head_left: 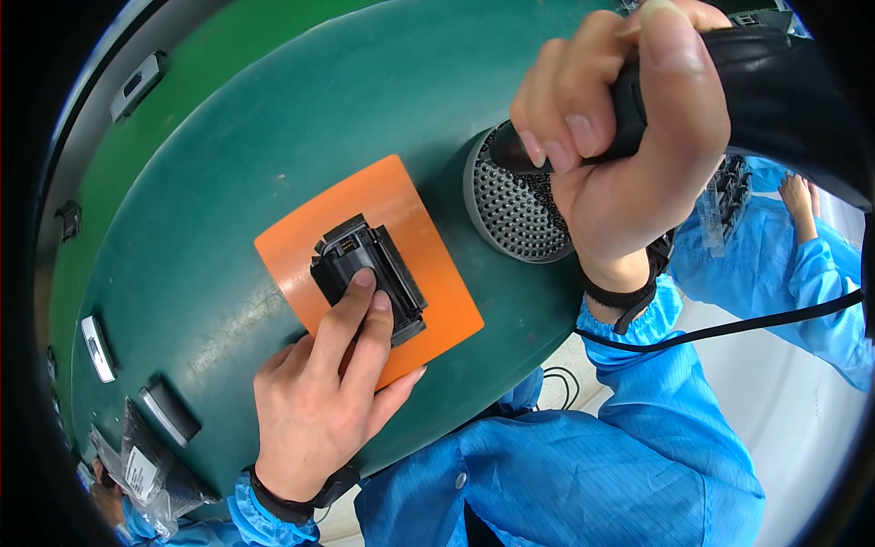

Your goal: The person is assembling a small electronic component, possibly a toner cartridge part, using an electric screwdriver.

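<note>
On an orange mat (296, 246) lies a black plastic housing (365, 278) with small gold contacts near its far end. My left hand (314, 401) rests the tips of two outstretched fingers on the housing. Its thumb lies apart, over the mat's near edge. Wrapped round a black, tapered power tool (766, 82), apparently an electric screwdriver, is my right hand (629, 137). The tool's narrow end is over a round grey dish (519, 214) with many holes or studs; its tip cannot be made out clearly. Part of the dish is hidden behind my right hand.
The green table (219, 201) holds a silver-grey part (97, 348), a dark curved part (170, 410) and a clear bag (146, 474) at left. A black cord (729, 335) crosses at right. A co-worker in blue sleeves (775, 273) is at far right.
</note>
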Available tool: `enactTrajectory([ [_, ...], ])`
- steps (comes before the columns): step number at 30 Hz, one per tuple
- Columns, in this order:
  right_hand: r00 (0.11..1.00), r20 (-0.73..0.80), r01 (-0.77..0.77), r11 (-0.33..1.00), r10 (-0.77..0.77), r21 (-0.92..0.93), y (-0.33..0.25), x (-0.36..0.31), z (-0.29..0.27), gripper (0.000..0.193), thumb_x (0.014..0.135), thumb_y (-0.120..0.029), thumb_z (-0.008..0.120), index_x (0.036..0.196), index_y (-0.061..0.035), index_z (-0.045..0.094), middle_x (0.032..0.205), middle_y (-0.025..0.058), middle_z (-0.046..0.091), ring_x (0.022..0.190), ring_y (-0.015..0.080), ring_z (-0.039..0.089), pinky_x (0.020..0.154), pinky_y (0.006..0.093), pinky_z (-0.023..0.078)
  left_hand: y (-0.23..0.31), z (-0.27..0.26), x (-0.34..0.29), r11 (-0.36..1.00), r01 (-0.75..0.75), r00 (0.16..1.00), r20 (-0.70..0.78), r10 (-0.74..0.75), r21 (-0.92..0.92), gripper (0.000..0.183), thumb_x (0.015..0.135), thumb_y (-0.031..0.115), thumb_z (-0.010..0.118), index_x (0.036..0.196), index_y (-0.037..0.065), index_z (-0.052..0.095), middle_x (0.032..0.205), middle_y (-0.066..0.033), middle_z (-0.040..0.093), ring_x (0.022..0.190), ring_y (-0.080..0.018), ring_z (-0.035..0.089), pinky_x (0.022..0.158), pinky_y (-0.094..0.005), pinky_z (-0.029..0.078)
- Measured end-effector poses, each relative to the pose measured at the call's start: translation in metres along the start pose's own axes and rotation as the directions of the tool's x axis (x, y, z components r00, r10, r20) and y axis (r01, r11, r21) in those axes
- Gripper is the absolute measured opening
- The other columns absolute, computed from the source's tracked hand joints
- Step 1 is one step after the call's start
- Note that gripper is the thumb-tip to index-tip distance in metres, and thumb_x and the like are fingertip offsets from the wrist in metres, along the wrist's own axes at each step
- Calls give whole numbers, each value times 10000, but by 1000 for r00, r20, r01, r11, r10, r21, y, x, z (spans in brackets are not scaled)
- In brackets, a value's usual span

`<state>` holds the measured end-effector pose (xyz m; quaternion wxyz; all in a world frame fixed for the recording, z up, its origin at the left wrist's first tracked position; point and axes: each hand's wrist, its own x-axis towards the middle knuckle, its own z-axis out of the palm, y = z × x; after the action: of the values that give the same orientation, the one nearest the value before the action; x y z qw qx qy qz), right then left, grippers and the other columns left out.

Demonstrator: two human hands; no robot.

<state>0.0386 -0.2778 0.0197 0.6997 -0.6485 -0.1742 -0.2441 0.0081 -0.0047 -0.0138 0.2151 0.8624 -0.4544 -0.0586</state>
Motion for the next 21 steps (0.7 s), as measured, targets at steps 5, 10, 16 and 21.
enactTrajectory([
  [5, 1000, 4, -5, 1000, 5, 1, 2, 0, 2, 309, 1100, -324, 343, 1063, -70, 517, 637, -1, 402, 458, 110, 383, 440, 293, 368, -1, 1, 0, 1000, 0, 1000, -12, 0, -12, 593, 773, 362, 835, 1234, 26, 677, 1401, -108, 609, 674, -184, 669, 638, -296, 587],
  [10, 1000, 1, -9, 1000, 9, -1, 4, 2, 1, 310, 1099, -325, 348, 1058, -70, 519, 638, -2, 402, 460, 111, 384, 442, 292, 367, 2, -2, 3, 999, 19, 1000, 17, -18, -42, 636, 724, 330, 882, 1199, -13, 636, 1342, -162, 632, 962, -295, 741, 744, -375, 647],
  [16, 1000, 27, 1, 1000, -2, 9, 12, 5, 0, 311, 1099, -327, 353, 1053, -70, 521, 639, -3, 402, 462, 111, 385, 445, 291, 366, 0, -5, 3, 999, 26, 1000, 6, -25, -24, 623, 719, 326, 882, 1184, -13, 643, 1349, -150, 634, 944, -288, 739, 741, -367, 642],
  [21, 998, 68, -12, 1000, 11, 13, -48, 9, -11, 319, 1044, -313, 440, 1057, -75, 652, 653, -40, 429, 522, 68, 416, 487, 264, 363, -3, -5, 7, 997, -14, 1000, -13, 13, -81, 596, 716, 336, 867, 1174, 13, 664, 1347, -76, 644, 761, -258, 711, 645, -354, 585],
])
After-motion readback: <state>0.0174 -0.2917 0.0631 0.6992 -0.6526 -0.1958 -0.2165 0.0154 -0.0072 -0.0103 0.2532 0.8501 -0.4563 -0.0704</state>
